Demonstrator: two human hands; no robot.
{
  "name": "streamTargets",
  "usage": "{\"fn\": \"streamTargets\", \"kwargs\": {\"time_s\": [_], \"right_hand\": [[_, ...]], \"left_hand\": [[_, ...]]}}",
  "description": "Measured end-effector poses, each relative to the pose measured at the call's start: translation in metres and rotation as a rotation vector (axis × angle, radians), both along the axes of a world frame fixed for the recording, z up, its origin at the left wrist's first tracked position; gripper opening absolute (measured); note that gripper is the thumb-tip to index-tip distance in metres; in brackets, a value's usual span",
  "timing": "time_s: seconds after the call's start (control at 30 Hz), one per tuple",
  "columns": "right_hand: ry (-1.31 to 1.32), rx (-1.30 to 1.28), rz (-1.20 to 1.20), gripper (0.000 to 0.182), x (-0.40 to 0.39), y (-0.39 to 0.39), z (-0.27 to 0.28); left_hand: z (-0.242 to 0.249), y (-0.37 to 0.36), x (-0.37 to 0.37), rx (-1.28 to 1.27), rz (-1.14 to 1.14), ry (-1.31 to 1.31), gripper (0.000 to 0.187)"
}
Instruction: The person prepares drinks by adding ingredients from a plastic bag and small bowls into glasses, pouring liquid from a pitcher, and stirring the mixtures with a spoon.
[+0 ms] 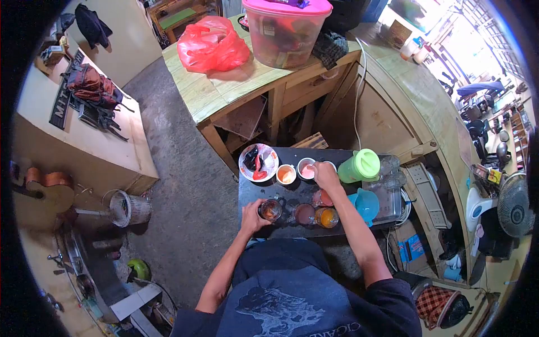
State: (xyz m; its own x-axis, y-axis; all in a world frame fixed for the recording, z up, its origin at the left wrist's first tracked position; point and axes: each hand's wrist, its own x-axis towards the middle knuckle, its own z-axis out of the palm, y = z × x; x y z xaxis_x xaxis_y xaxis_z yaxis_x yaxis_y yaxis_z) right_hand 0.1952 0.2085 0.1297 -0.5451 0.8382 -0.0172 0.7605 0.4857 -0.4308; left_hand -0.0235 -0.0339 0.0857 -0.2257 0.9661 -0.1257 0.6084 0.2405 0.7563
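The left hand (252, 216) has its fingers curled around a glass of dark drink (270, 210) at the near edge of the black tabletop (250, 188). The right hand (325, 174) reaches over a white cup (307, 168) of pink liquid, fingers bent narrowly at its rim. A green pitcher (359, 165) crowds the right side.

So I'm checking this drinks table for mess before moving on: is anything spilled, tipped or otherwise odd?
Nothing stands out. The left hand grips an upright glass on the dark table; the right hand reaches by a small bowl of pink stuff. The other glasses and the green jug stand upright, with no spill visible.
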Motion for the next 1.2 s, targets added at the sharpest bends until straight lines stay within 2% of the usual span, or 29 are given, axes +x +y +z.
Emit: {"fn": "streamTargets", "kwargs": {"time_s": [0.13, 0.23, 0.43, 0.53, 0.63, 0.73, 0.83, 0.93, 1.03, 1.13, 1.2], "right_hand": [[0.113, 0.010, -0.152, 0.022, -0.004, -0.004, 0.010], [0.075, 0.051, -0.184, 0.023, -0.004, -0.004, 0.003], [0.327, -0.158, -0.518, 0.024, -0.001, 0.007, -0.058], [0.705, -0.593, -0.775, 0.024, -0.001, 0.002, -0.050], [0.856, -0.699, -0.863, 0.029, -0.002, 0.000, -0.039], [0.846, -0.672, -0.881, 0.023, -0.001, 0.000, -0.028], [0.587, -0.387, -0.725, 0.022, 0.005, 0.002, -0.037], [0.480, -0.183, -0.592, 0.019, 0.006, 0.002, -0.057], [0.636, -0.289, -0.589, 0.022, 0.002, -0.003, -0.064], [0.657, -0.345, -0.565, 0.025, 0.003, -0.004, -0.059], [0.679, -0.473, -0.586, 0.024, 0.005, -0.002, -0.053]], "left_hand": [[0.003, 0.000, 0.000, 0.011, -0.002, -0.005, 0.077], [0.004, 0.000, 0.000, 0.001, -0.003, -0.010, 0.077], [0.000, -0.001, -0.001, 0.004, 0.007, -0.037, 0.079], [-0.001, -0.001, -0.001, -0.012, -0.001, -0.048, 0.078], [0.001, 0.000, -0.001, -0.031, 0.000, -0.050, 0.078], [0.001, -0.001, 0.000, -0.002, 0.003, -0.054, 0.078], [-0.001, -0.001, 0.000, 0.015, 0.008, -0.046, 0.079], [-0.002, -0.002, 0.002, 0.014, 0.010, -0.026, 0.079], [-0.001, -0.002, 0.001, 0.003, 0.009, -0.026, 0.079], [-0.003, -0.002, 0.003, -0.020, 0.015, -0.018, 0.080], [-0.005, -0.001, 0.003, -0.032, 0.022, -0.005, 0.080]]}}
